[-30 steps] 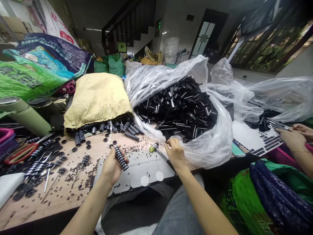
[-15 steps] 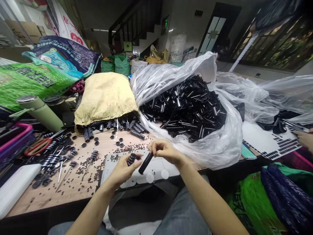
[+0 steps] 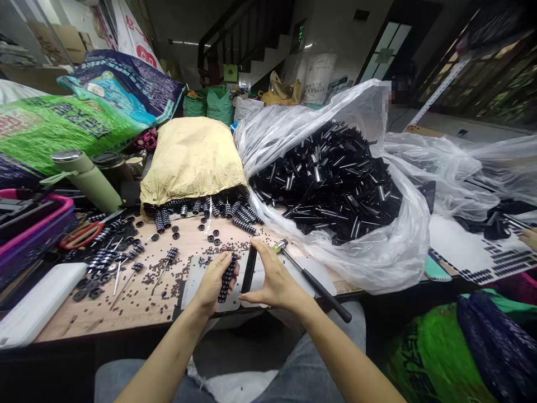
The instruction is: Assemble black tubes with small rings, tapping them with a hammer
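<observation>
My left hand [image 3: 215,282] is closed around a black roller [image 3: 227,280] of stacked bands with small white characters, held nearly upright. Close beside it, my right hand [image 3: 274,282] spans a slim black plastic piece [image 3: 249,271], fingertips at its top and thumb at its bottom. Both hands are over a light grey plate [image 3: 195,282] at the table's front edge. A hammer [image 3: 312,279] with a black grip lies across the right of this plate, its handle end past the edge.
Tiny dark rings [image 3: 180,277] are strewn over the table [image 3: 142,308]. A clear plastic bag [image 3: 405,246] of black pieces opens behind my right hand. Finished-looking rollers [image 3: 243,221] poke from a yellow sack [image 3: 193,162]. Red-handled scissors [image 3: 84,235] lie left. A co-worker's hand [image 3: 529,238] shows far right.
The roller has turned upright in my left hand. My right hand has shifted its hold from the black piece's upper end to both ends. The hammer now shows; that spot was behind my forearm.
</observation>
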`<state>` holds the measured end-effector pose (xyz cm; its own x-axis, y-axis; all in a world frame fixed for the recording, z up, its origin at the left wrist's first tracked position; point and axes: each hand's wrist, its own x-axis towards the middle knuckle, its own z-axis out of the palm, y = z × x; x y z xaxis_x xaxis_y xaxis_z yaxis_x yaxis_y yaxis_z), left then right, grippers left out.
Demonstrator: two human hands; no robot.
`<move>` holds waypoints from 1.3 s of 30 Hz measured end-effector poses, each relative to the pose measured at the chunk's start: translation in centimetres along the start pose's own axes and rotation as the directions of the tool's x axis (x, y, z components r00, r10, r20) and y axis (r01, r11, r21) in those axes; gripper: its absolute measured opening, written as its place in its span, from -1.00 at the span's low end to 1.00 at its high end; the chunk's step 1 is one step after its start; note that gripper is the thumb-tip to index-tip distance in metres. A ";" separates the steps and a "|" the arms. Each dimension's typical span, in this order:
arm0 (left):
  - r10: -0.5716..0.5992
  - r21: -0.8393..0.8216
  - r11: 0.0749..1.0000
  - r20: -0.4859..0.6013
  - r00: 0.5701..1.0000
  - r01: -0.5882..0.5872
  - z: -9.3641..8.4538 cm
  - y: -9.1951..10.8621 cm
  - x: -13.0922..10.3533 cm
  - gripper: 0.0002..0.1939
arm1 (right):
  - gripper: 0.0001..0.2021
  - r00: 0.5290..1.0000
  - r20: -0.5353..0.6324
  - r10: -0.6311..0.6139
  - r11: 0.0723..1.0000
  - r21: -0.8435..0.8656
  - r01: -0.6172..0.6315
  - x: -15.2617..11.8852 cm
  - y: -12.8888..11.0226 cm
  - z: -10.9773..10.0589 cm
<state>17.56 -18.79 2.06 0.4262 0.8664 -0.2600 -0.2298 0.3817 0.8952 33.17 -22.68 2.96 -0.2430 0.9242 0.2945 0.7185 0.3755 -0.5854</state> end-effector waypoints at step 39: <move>0.327 0.845 -0.253 0.533 0.781 -0.471 -0.9 -5.8 1.5 -0.60 | -0.58 0.850 -0.307 0.429 0.732 -0.433 -0.526 -5.3 4.4 1.8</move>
<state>18.76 -19.45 -3.88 0.7238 0.6297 0.2822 0.5968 -0.7766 0.2021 36.43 -25.76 -2.53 0.3015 0.9250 0.2312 0.9360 -0.2409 -0.2568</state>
